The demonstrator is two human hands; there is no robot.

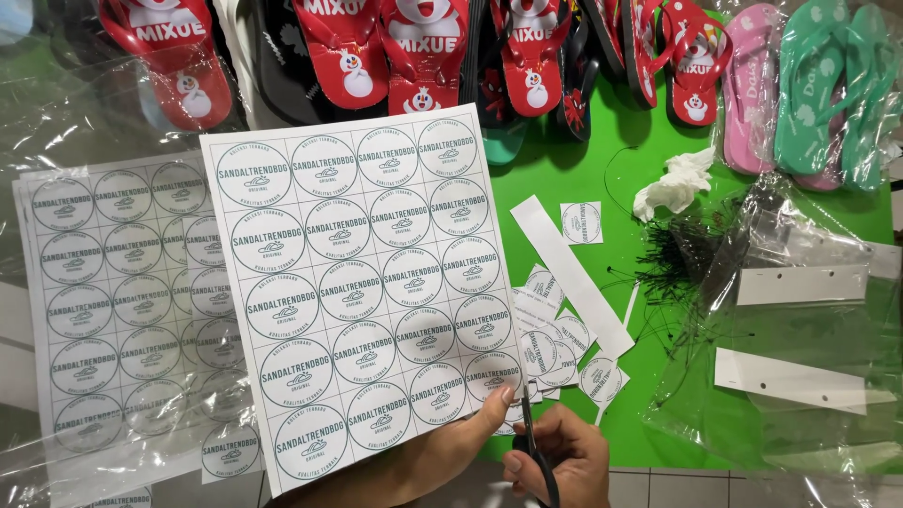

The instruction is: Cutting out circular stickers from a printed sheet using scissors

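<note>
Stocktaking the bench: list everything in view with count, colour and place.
label sheet: one, white with round green-printed labels, centre, held up
more label sheets: count unclear, white, left, under clear plastic
cut label squares: a pile plus one apart, white, right of the sheet
paper strip: one long, white, on the green surface
flip-flops: many, mostly red, also black, pink and teal, top edge
tissue: one, white, crumpled, upper right
black ties: a heap, right
clear bags: several, white headers, right
scissors: one, black
left hand: holds the sheet
right hand: holds the scissors
</note>
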